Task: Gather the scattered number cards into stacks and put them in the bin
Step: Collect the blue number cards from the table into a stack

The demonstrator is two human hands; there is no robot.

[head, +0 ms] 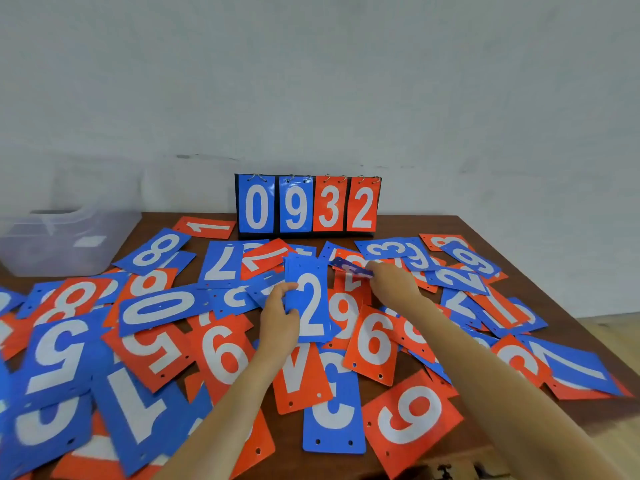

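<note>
Over the card-strewn table [422,226], the left hand [278,318] grips a blue 2 card [311,299] by its edge; the right hand [393,282] pinches a blurred blue card [351,268]. Far left, the clear bin [52,247] is cut off.

The left forearm [221,410] and right forearm [485,368] rise from the lower edge toward centre frame. The left hand [278,320] curls thumb and fingers round the edge of a blue 2 card [311,306]. The right hand [393,282], slightly higher, pinches a tilted blue card [351,266] at its fingertips.
</note>
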